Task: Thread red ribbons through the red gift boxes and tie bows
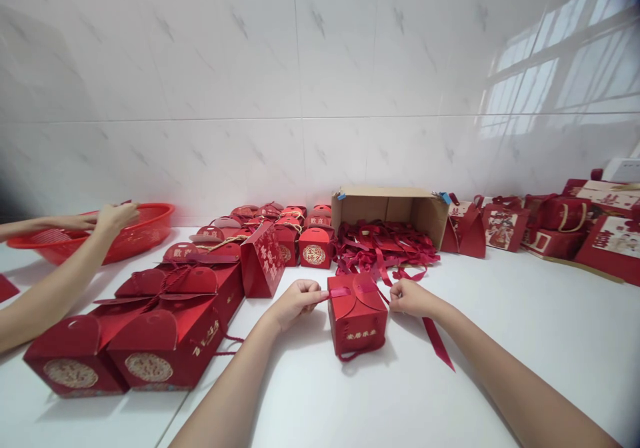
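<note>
- While the small red box (357, 321) stands upright on the white table (525, 355), both of the person's hands are at its top, one on each side.
- The left hand (296, 301) is just left of the box's curved top flaps, fingers pinched shut on one end of a dark red ribbon (438, 343) that crosses the top.
- The right hand (410, 297) is just right of the box, closed into a loose fist on the same ribbon; the loose tail runs down from this hand and lies on the table to the box's right.
- A loop of ribbon shows under the box's front edge, touching the table.
- Behind the box lies a heap of loose ribbons (385, 248), spilling from a cardboard carton (390, 209) that lies on its side against the tiled wall (300, 68).
- Left of the box, closed red gift boxes (165, 348) stand in rows, with a taller red bag (263, 261) between them and the ribbon heap.
- Far left of the box, another person's hand (116, 216) rests at the rim of a red plastic basket (150, 225); whether it grips anything cannot be told.
- Well to the right of the box, larger red bags (505, 227) stand along the wall.
</note>
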Demonstrator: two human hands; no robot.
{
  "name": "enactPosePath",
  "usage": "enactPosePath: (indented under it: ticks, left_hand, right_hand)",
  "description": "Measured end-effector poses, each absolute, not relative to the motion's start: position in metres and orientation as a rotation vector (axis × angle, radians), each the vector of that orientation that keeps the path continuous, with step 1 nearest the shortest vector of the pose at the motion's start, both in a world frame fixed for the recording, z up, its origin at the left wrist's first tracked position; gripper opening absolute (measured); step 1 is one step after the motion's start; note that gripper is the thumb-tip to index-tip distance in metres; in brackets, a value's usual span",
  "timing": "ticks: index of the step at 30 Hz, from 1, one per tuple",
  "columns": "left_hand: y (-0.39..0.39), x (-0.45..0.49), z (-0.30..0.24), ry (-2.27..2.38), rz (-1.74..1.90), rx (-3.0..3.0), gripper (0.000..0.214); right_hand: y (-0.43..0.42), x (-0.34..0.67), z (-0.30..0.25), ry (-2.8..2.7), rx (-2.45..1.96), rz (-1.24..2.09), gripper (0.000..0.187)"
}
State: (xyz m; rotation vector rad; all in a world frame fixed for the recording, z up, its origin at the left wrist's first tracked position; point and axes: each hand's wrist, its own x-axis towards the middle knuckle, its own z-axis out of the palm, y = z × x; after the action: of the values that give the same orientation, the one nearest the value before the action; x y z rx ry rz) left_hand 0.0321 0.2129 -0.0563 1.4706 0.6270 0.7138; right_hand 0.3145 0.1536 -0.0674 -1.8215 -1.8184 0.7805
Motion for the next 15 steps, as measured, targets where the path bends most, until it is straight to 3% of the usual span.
enactPosePath:
  ticks: [15]
  left_hand:
    - [0.203, 0.035, -0.045, 0.593, 0.724, 1.474, 0.048]
  right_hand:
    - [0.152, 0.315, -0.066, -1.714, -1.714, 0.964, 0.012]
